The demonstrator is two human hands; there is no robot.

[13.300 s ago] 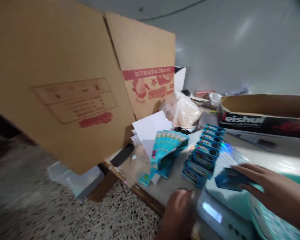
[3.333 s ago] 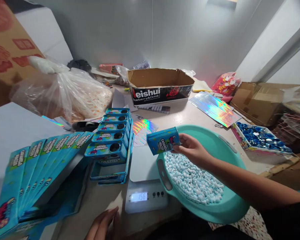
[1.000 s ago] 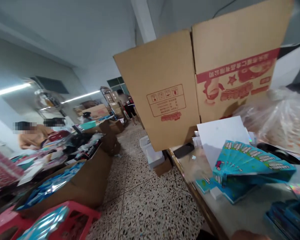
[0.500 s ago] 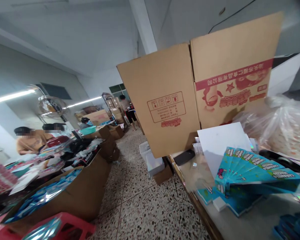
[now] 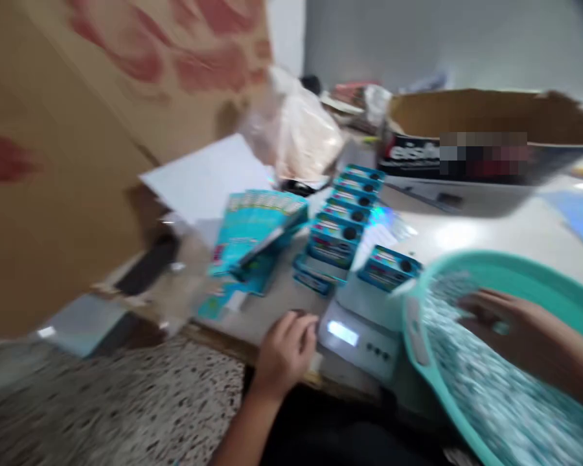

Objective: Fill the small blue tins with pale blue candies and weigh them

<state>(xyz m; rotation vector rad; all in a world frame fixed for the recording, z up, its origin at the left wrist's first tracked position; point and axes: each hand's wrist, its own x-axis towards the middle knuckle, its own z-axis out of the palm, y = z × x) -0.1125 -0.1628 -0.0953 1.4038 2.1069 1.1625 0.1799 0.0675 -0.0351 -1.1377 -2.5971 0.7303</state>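
My left hand point(image 5: 287, 346) rests at the table's front edge, fingers loosely curled with nothing visible in them, beside a digital scale point(image 5: 364, 346) with a lit display. On the scale's platform stands a small blue printed box point(image 5: 386, 266). Over to the right, my right hand point(image 5: 508, 323) reaches into a turquoise basin point(image 5: 525, 262) full of small, blurred white and teal pieces point(image 5: 510, 401). Its fingertips are bent among them, too smeared to show a grip. Behind the scale runs a row of similar blue boxes point(image 5: 342, 217).
Fanned blue flat cartons point(image 5: 255, 226) lie left of the row, near a white sheet point(image 5: 208, 184) and a dark phone-like object point(image 5: 148, 265). A tall cardboard box point(image 5: 53, 213) rises at left. A plastic bag point(image 5: 304, 129) and an open carton point(image 5: 476, 116) stand behind.
The view has swung right and down from the aisle to the table. Both my hands, the scale and the basin have come into sight; the people at left have left the view.
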